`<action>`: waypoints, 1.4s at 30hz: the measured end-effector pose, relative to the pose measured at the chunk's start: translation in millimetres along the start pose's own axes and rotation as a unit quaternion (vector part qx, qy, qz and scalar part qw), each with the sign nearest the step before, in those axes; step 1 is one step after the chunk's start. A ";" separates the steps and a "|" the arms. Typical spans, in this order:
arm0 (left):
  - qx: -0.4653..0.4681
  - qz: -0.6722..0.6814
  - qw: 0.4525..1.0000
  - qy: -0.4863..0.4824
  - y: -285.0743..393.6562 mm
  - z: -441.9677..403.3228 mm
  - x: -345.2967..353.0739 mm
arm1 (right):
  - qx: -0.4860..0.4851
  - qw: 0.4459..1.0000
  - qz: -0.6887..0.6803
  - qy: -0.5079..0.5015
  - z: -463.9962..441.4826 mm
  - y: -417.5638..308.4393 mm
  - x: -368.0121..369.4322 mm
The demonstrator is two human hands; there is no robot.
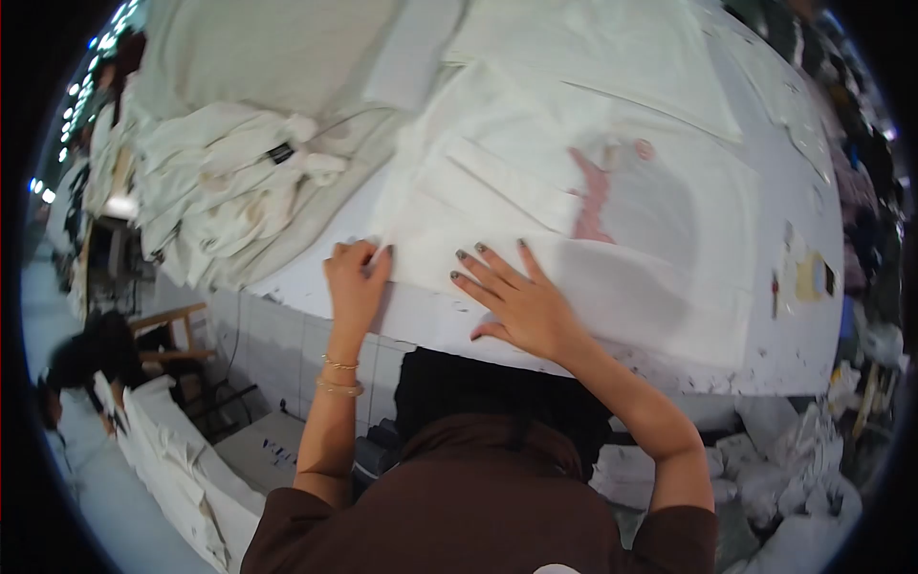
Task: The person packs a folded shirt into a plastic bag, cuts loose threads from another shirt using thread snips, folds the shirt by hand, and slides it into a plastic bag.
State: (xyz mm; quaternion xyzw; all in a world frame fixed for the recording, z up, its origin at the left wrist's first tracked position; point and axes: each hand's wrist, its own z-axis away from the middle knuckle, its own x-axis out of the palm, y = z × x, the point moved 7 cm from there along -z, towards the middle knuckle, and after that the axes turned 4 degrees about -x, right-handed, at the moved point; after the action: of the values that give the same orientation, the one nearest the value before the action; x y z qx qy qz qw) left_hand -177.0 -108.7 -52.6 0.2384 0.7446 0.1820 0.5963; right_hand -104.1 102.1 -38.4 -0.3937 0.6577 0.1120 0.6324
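Observation:
White fabric (459, 191) lies spread over the white table (803, 354), with a pink shape (595, 196) showing on it to the right. My left hand (356, 275) pinches the fabric's left edge, fingers curled and closed. Flat on the fabric near its front edge, my right hand (516, 298) has its fingers spread and grips nothing. A curved flap of white cloth (622, 282) lies just right of my right hand.
A crumpled pile of off-white garments (229, 182) with a dark label sits at the left. More flat white pieces (612, 48) lie at the back. Small yellow item (811, 275) at the right. Below left stand a wooden chair (177, 330) and a box (277, 450).

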 end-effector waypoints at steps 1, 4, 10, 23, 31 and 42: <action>-0.002 0.009 1.000 -0.012 -3.0 -1.2 2.7 | 0.011 1.000 0.003 -0.028 3.5 8.0 15.2; 0.007 0.002 1.000 -0.015 -11.7 2.8 2.5 | 0.060 0.995 -0.051 0.064 11.1 8.5 -34.4; -0.055 -0.056 0.992 -0.098 -20.2 12.4 -0.1 | 0.196 0.978 -0.019 0.072 65.3 44.0 -28.0; -0.124 -0.040 0.977 -0.166 -23.8 4.2 -2.8 | 0.239 0.930 -0.119 0.253 -15.9 160.8 -73.6; -0.105 -0.060 0.981 -0.153 -16.5 1.5 -6.9 | 0.200 0.916 0.061 0.342 10.3 101.4 -79.2; -0.117 -0.033 0.980 -0.159 -11.4 4.5 -7.2 | 0.467 0.852 0.191 0.138 208.9 108.2 -53.7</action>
State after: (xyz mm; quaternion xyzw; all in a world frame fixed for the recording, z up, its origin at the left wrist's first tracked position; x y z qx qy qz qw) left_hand -172.9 -122.3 -54.2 0.1679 0.6213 0.2074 0.7367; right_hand -26.0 329.0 -63.5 0.0704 0.7753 -0.1455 0.6106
